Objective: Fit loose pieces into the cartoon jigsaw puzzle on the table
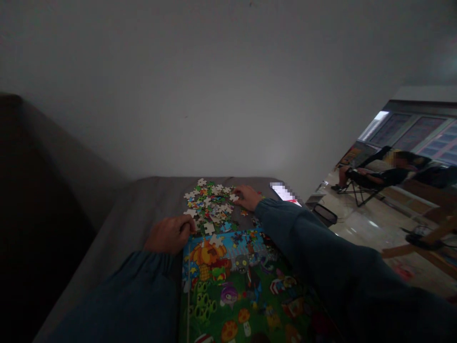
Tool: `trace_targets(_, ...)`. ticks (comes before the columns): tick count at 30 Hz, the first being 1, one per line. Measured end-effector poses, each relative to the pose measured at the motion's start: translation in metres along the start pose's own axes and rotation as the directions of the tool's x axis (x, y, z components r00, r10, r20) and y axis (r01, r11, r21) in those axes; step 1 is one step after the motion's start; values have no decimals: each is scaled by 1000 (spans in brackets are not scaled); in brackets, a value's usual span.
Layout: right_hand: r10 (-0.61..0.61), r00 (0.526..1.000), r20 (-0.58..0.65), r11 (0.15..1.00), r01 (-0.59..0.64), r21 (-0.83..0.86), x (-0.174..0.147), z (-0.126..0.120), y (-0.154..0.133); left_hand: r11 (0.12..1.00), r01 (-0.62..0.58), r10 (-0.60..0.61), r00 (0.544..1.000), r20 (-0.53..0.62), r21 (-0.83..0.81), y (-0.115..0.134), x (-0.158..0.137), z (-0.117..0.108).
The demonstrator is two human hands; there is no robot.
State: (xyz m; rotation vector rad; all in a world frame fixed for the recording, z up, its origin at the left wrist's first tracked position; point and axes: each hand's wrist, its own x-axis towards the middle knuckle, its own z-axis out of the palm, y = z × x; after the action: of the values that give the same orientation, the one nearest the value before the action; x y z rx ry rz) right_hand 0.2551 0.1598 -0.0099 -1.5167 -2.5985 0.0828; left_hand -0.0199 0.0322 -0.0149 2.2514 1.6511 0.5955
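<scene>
A loose heap of jigsaw puzzle pieces (pixel 209 228), several of them pale side up, lies on the grey cloth. At the heap's right edge my right hand (pixel 247 196) has its thumb and fingers closed on a pale puzzle piece (pixel 234 197). My left hand (pixel 170 234) rests at the near left of the heap with its fingers curled in; whatever they may hold is hidden. In front of me lies a colourful puzzle picture (pixel 228 276) with cartoon plants and a pumpkin. One pale piece (pixel 215 240) sits on its top edge.
Grey cloth (pixel 143 205) covers the surface, which ends at a pale wall (pixel 221 95). A lit phone (pixel 284 192) lies beyond my right forearm. Off to the right, a person (pixel 389 174) reclines on a folding chair. A dark panel (pixel 35 190) stands at left.
</scene>
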Motion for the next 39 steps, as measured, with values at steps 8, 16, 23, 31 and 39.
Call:
trace_targets(8,-45,985,166,999,40,31,-14,-38,28,1000,-3,3,1000,-3,-5,0,-1,2)
trace_targets(16,-126,992,-6,992,126,22,37,-20,-11,1000,-1,1,1000,9,-1,-1,-1,1)
trace_targets(23,-189,982,12,981,189,32,57,8,-18,1000,-3,3,1000,-2,-2,0,-1,3)
trace_targets(31,-49,996,-72,984,61,169,50,-1,16,1000,-14,14,1000,-11,0,-1,-2,4)
trace_targets(39,129,991,-36,961,-116,249,32,-17,65,1000,-5,5,1000,-5,-10,1,-1,1)
